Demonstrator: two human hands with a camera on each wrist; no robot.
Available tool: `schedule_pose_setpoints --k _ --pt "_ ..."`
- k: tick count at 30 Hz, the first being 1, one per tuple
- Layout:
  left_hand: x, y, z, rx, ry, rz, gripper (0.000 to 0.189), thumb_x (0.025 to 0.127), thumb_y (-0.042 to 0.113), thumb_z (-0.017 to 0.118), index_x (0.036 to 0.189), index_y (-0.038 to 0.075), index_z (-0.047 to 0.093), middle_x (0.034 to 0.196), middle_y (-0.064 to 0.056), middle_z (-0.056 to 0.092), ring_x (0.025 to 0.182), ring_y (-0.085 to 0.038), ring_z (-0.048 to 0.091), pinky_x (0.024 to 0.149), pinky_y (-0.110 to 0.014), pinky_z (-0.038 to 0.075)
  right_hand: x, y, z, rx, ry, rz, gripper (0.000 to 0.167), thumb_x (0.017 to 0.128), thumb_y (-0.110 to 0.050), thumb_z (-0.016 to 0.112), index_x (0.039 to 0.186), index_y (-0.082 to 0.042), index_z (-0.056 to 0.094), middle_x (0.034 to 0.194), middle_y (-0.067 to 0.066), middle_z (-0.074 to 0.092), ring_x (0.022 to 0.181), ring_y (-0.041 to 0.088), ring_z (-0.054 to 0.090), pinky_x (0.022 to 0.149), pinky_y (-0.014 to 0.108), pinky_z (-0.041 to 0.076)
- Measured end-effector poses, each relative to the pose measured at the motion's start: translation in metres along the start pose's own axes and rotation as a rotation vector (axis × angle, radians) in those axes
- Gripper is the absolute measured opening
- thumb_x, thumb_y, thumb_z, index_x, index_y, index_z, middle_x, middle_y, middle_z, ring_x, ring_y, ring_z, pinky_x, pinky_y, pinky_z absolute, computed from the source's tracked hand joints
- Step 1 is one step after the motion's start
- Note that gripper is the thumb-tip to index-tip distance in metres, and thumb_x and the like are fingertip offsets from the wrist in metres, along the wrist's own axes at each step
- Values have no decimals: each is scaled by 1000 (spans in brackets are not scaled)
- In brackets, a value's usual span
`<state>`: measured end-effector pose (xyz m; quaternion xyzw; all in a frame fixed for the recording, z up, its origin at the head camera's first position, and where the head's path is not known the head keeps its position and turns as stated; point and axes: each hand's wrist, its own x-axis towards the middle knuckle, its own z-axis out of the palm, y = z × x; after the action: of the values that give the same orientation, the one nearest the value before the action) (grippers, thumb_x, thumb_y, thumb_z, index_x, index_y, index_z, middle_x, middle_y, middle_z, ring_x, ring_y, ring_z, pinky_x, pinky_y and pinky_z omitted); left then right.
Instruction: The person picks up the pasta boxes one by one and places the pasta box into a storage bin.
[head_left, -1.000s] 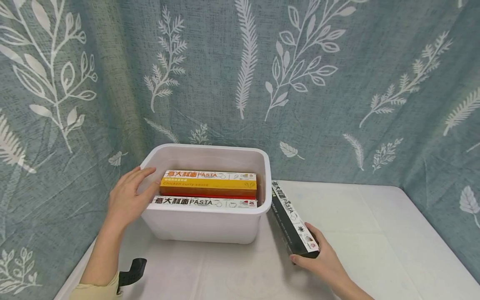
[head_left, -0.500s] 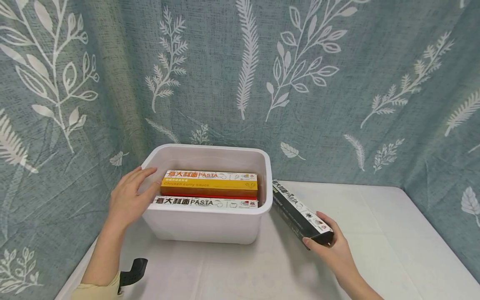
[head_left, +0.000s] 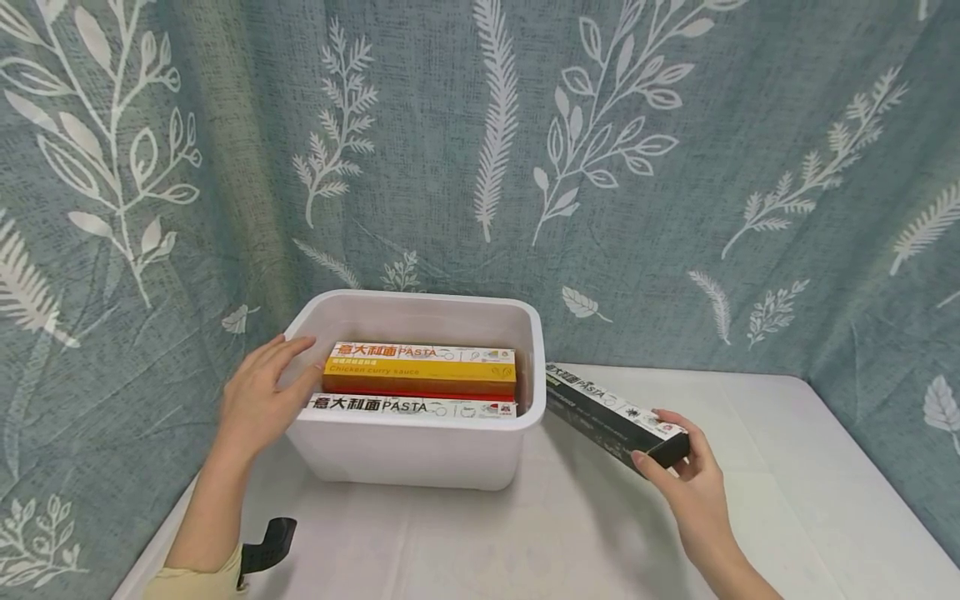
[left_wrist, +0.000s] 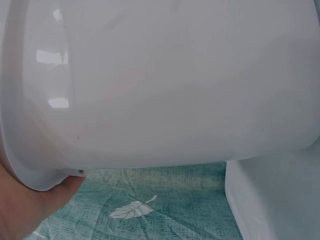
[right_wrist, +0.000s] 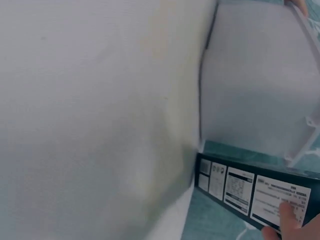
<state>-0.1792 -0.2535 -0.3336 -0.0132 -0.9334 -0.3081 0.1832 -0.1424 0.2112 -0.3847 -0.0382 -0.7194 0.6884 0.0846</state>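
My right hand point(head_left: 693, 487) grips the near end of a black pasta box point(head_left: 611, 417) with a white top, thumb on one side and fingers on the other. That end is raised off the table, while the far end lies beside the white plastic bin point(head_left: 408, 454), partly hidden by it. In the right wrist view, white label panels show on the pasta box point(right_wrist: 240, 190). My left hand point(head_left: 266, 396) holds the bin's left rim; the left wrist view shows the hand point(left_wrist: 30, 207) around that rim. Inside the bin are a yellow chicken curry pasta box point(head_left: 420, 371) and a white-topped pasta box point(head_left: 412, 407).
A strip of red point(head_left: 435, 393) shows between the boxes in the bin. The white table point(head_left: 750, 467) reaches back to a blue-green leaf-patterned curtain point(head_left: 420, 167). A black strap piece point(head_left: 270, 546) sticks out from my left wrist.
My right hand has moved right and away from me, swinging the near end of the black pasta box right and lifting it. My left hand stays on the bin's rim.
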Motion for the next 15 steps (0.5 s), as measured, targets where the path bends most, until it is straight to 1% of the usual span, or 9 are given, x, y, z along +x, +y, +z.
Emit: schedule_pose_setpoints --k 4,9,15 --pt "-1 0 1 1 0 -3 49 98 31 52 139 3 51 144 -27 43 137 -46 29 100 -74 18 1 -4 -5 106 19 -64 60 86 8 66 138 -11 44 139 1 40 118 12 50 85 17 50" --pt "-1 0 1 10 1 0 49 98 31 53 138 2 52 144 -27 43 137 -46 29 101 -73 19 1 -10 -12 235 11 -127 60 87 18 57 138 -7 41 139 5 39 115 10 55 85 19 52" --pt "0 1 0 3 2 5 49 98 30 53 138 2 51 145 -28 42 137 -46 29 101 -73 19 2 -21 -19 389 -6 -227 59 88 23 49 140 -4 40 139 9 42 115 12 57 84 21 53"
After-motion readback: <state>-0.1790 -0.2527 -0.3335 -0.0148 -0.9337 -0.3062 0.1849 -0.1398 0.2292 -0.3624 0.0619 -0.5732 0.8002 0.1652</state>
